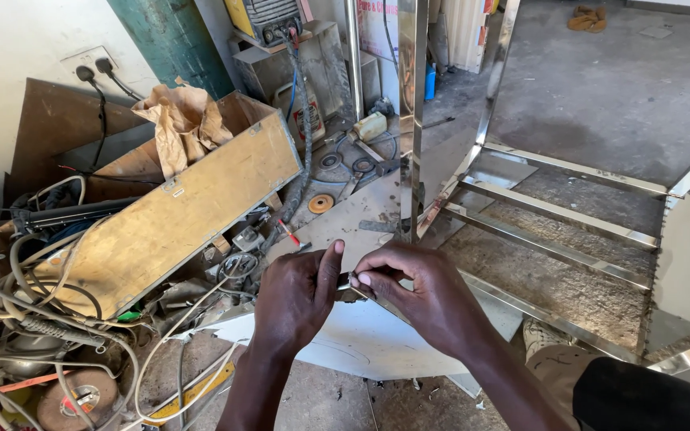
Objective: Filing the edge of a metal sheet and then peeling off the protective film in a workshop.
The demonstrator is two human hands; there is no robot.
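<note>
My left hand and my right hand meet at the middle of the view, just above a white sheet panel lying on the floor. Both hands pinch a small dark metal piece between their fingertips; most of it is hidden by the fingers. A shiny steel frame of square tubes lies flat on the floor right behind my right hand. Its upright post rises just beyond my fingertips.
An open wooden toolbox with crumpled brown paper stands at left among tangled cables. A grinding disc, hand tools and a yellow welding machine lie behind. My shoe is at lower right on the concrete floor.
</note>
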